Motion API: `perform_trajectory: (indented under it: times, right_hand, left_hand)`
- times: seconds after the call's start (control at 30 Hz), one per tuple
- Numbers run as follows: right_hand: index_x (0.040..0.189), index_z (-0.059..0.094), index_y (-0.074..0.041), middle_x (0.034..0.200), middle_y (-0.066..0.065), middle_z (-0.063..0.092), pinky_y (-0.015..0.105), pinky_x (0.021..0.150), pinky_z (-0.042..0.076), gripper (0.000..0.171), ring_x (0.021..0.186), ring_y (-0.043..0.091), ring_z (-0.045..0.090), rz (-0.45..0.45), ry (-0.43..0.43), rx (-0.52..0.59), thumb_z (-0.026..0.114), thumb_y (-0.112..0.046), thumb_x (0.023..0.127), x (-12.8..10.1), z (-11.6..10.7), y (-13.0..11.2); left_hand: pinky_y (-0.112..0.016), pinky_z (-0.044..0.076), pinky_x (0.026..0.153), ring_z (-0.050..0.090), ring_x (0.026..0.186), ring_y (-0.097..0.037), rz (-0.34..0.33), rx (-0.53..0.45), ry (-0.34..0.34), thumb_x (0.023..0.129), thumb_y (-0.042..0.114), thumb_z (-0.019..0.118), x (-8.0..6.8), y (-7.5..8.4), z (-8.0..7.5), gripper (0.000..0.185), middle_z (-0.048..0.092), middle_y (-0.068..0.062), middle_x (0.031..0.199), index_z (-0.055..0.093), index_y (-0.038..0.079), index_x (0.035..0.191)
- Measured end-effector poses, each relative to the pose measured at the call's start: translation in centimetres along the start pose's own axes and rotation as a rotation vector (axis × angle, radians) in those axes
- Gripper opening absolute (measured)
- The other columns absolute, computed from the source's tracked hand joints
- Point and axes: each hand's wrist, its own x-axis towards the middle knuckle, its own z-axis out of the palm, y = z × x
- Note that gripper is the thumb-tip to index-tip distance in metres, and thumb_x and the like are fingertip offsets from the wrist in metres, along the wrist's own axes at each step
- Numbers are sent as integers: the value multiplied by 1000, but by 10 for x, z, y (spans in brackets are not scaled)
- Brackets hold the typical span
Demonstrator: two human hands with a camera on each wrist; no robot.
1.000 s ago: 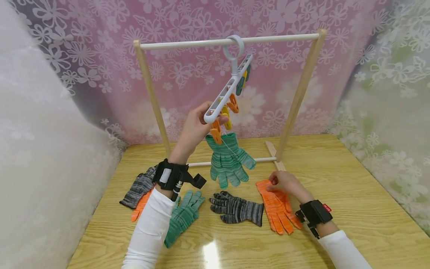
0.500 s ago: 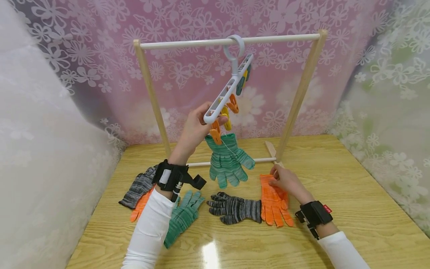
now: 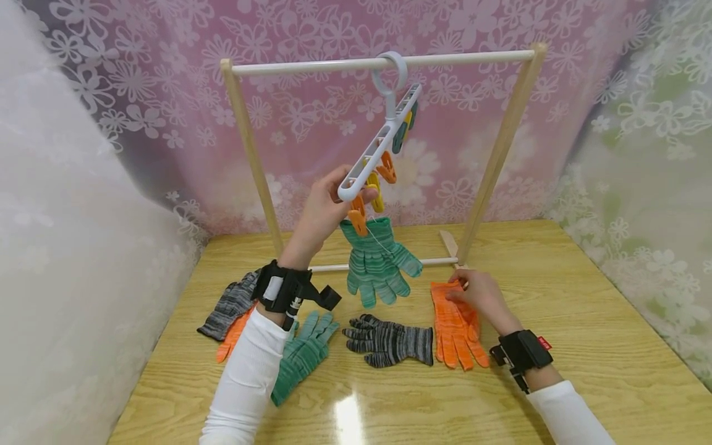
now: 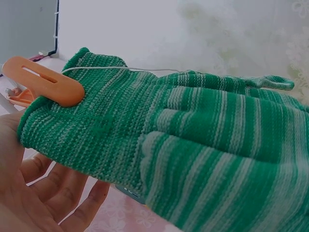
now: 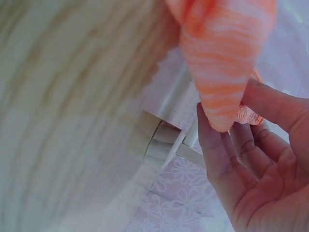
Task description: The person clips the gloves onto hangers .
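Observation:
My left hand (image 3: pixel 325 210) grips the near end of a white clip hanger (image 3: pixel 372 151), which hooks over the rack's top bar. From an orange clothespin (image 3: pixel 358 221) at that end hangs a green striped glove (image 3: pixel 381 262). In the left wrist view the clothespin (image 4: pixel 48 82) bites the cuff of the green glove (image 4: pixel 116 116), with a white thread beside it. My right hand (image 3: pixel 483 296) pinches an orange glove (image 3: pixel 453 327) near its cuff on the table. In the right wrist view orange knit fabric (image 5: pixel 222 72) sits between the thumb and fingers.
A grey-black glove (image 3: pixel 392 341) lies left of the orange one. Another green glove (image 3: pixel 303 355), a grey-black glove (image 3: pixel 230 306) and an orange glove (image 3: pixel 235 334) lie at the left, partly behind my left arm. The rack's wooden post (image 3: pixel 500 154) rises behind my right hand.
My right hand has shifted the orange glove left and away from me, beside the grey-black glove, and turned it straighter. My left hand stays on the hanger. The view tilts slightly.

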Motion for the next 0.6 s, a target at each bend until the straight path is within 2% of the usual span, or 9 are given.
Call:
perform_trajectory:
  times: [0.3, 0.6]
  right_hand:
    - [106, 74, -1, 105, 24, 71, 44, 68, 55, 20, 89, 39, 68, 8, 51, 22, 76, -14, 92, 3, -5, -6]
    - [111, 75, -4, 104, 21, 73, 40, 64, 54, 28, 84, 36, 69, 33, 166, 52, 78, -24, 92, 0, -12, -16]
  left_hand:
    - [-39, 49, 101, 70, 110, -25, -5, -4, -2, 102, 0, 59, -1, -1, -2, 16, 64, -19, 124, 61, -2, 117]
    - [-37, 48, 96, 67, 110, -25, -3, 12, 2, 100, 4, 63, -1, -1, 1, 16, 68, -17, 115, 62, 0, 116]
